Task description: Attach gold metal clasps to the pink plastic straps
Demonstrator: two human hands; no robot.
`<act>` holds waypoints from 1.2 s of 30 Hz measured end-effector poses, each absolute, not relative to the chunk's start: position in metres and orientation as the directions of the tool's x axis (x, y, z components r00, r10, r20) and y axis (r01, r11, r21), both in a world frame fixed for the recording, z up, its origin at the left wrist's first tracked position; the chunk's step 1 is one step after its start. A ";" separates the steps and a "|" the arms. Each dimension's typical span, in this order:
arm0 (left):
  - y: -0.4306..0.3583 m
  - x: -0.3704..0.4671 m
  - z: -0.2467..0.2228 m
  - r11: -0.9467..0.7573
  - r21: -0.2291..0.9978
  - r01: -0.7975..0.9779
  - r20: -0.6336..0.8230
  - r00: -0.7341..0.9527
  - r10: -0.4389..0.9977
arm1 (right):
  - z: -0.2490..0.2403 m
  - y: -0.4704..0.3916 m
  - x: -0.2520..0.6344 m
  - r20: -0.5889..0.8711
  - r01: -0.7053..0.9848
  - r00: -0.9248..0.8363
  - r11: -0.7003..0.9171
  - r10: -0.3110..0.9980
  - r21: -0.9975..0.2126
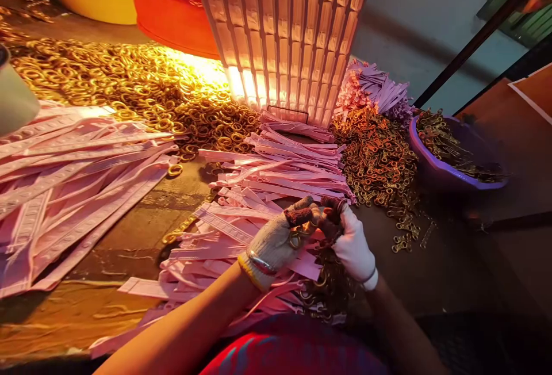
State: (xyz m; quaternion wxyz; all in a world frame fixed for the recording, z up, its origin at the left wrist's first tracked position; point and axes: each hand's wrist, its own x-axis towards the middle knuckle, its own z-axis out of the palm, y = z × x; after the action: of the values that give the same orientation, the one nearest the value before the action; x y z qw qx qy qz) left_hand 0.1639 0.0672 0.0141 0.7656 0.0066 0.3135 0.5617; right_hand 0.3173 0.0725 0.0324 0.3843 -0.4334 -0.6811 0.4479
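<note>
My left hand point(273, 243), in a cream knit glove with dark fingertips and a yellow cuff, is closed. A brass-coloured ring point(295, 240) shows at its curled fingers. Close against it, my right hand point(354, 245), in a white glove with dark fingertips, is pinched shut. Whatever lies between the right fingertips is too dark and small to make out. Both hands are over a heap of pink straps point(241, 219), some with small metal fittings. Below the hands lies a darker cluster of metal hooks point(330, 280), partly hidden.
Gold rings point(129, 81) are heaped behind, beside more pink straps point(86, 173). Brass snap hooks point(375, 150) spread at right, near a purple bowl point(466, 180). A ribbed panel point(284, 30) stands upright behind a red lamp point(172, 15). A yellow basin point(95, 4) sits far left.
</note>
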 end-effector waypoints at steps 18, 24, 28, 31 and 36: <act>0.057 0.150 0.015 0.451 0.572 -0.685 -0.329 0.312 0.891 | 0.034 0.064 0.331 0.188 0.731 -0.541 0.569 0.820 -0.377; 0.055 0.152 0.022 0.489 0.734 -0.472 -0.283 0.442 0.851 | 0.036 0.069 0.336 0.117 0.697 -0.717 0.714 0.688 0.068; 0.047 0.154 0.025 0.323 0.894 -0.311 -0.240 0.278 0.930 | 0.038 0.064 0.346 0.132 0.738 -0.674 0.668 0.727 0.094; 0.044 0.157 0.027 0.177 0.950 -0.258 -0.107 0.264 0.959 | 0.039 0.059 0.351 0.060 0.728 -0.666 0.666 0.743 -0.161; 0.053 0.169 0.028 0.449 0.806 -0.386 -0.318 0.357 0.878 | 0.024 0.040 0.343 0.233 0.831 -0.471 0.517 0.851 -0.205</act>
State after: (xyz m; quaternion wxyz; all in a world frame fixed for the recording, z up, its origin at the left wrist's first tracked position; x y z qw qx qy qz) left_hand 0.1690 0.0532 0.0275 0.7591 0.3200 0.3849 0.4163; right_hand 0.3426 0.0405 0.0240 0.1540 -0.4906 -0.8571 0.0312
